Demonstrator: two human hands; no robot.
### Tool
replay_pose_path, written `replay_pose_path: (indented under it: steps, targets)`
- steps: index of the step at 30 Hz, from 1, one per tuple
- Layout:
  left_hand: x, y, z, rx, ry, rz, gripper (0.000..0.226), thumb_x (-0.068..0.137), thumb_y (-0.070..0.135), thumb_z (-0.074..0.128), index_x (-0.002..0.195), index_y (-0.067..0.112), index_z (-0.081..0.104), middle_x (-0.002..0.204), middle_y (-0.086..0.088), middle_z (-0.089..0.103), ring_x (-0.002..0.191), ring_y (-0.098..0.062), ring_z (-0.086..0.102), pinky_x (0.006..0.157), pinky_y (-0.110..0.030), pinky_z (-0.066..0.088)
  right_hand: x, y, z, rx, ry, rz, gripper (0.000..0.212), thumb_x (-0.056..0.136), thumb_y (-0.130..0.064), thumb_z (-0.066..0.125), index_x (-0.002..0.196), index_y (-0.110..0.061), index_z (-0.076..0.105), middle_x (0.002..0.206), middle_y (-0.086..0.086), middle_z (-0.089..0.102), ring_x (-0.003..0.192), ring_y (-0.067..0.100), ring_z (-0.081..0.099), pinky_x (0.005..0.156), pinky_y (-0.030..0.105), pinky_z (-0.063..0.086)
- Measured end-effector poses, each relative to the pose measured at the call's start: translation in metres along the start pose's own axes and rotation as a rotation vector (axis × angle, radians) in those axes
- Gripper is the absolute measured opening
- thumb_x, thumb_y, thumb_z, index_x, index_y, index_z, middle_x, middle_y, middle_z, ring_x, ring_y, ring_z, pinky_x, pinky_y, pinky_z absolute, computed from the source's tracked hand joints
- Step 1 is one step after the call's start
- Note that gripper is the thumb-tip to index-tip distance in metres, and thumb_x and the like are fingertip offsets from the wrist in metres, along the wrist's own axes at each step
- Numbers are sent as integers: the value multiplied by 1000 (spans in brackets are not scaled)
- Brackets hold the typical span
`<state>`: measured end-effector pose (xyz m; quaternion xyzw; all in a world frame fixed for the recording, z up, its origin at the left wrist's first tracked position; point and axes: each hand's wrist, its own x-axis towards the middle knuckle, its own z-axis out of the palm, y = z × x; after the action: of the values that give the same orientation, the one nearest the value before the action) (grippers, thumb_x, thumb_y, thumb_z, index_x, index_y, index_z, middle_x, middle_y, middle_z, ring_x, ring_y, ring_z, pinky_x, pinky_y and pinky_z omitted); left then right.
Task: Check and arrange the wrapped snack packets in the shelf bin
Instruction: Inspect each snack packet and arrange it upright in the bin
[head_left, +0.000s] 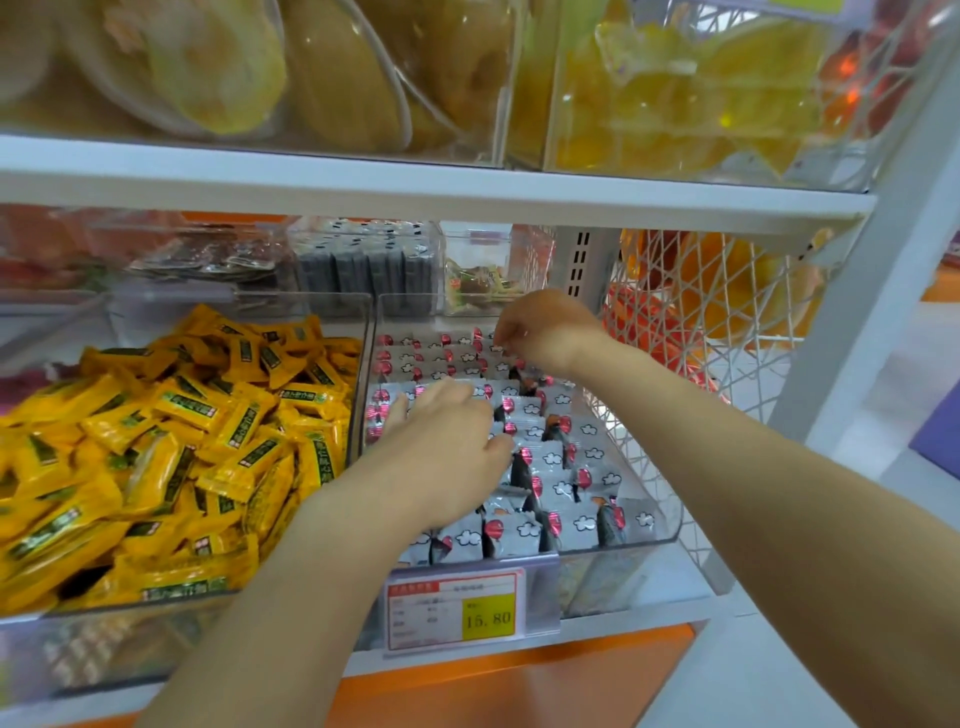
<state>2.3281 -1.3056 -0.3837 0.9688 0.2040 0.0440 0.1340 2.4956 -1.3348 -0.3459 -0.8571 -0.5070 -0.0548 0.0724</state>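
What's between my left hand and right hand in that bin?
Head view: only rows of grey snack packets lie between the left hand and right hand.

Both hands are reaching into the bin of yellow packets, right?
Not quite. The head view shows the left hand and right hand reaching into the clear bin of grey packets; the yellow packets lie untouched beside it.

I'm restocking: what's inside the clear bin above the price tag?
Grey snack packets in rows fill the bin. The left hand and right hand cover some, and any layer underneath is hidden.
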Motion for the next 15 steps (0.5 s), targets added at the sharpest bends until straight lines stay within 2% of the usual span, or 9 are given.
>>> replay_pose_path:
  steps: [2,4,7,9,11,12,15]
  targets:
    - [-1,0,-1,-4,16,8,23,97,37,32,95,17,42,137,-3,36,133,-18,21,113,-47,13,2,-2,4,-93,-23,-12,18,92,-24,54,98,-21,71,114,-1,64,121,26,46,98,39,44]
    - [-1,0,-2,-17,36,17,20,97,35,33,90,17,38,136,-4,37,132,-19,23,113,-46,16,2,-5,8,-158,-33,-26,21,93,-27,52,81,-19,68,105,-1,62,120,27,42,95,37,40]
    - [-1,0,-2,-54,75,19,21,97,31,35,86,14,39,131,-6,41,128,-21,29,110,-40,22,0,-8,8,-103,-11,-5,18,92,-21,53,88,-13,68,107,2,64,108,24,52,91,36,46]
    - [-1,0,-2,-120,133,15,23,97,29,36,95,9,48,125,-7,43,123,-23,34,103,-34,27,-2,-6,0,60,29,21,14,91,-15,57,88,-8,69,102,6,67,97,23,61,87,35,51]
    - [-1,1,-4,-223,223,3,31,97,26,38,115,4,50,129,-9,42,120,-20,36,94,-27,28,-8,-5,-8,288,149,72,11,90,-9,57,85,-5,66,98,8,68,89,22,63,81,34,53]
    - [-1,2,-6,-273,280,-5,32,97,25,38,118,3,48,128,-9,43,114,-18,39,88,-24,28,-14,-4,-11,392,234,103,11,90,-8,56,82,-7,63,96,7,67,87,21,62,77,32,52]
    - [-3,5,-12,-416,427,-33,21,97,21,40,106,6,51,113,-7,46,77,-7,43,68,-20,29,-38,-4,-11,597,514,155,12,90,-7,56,79,-11,56,89,4,63,80,19,58,67,28,44]
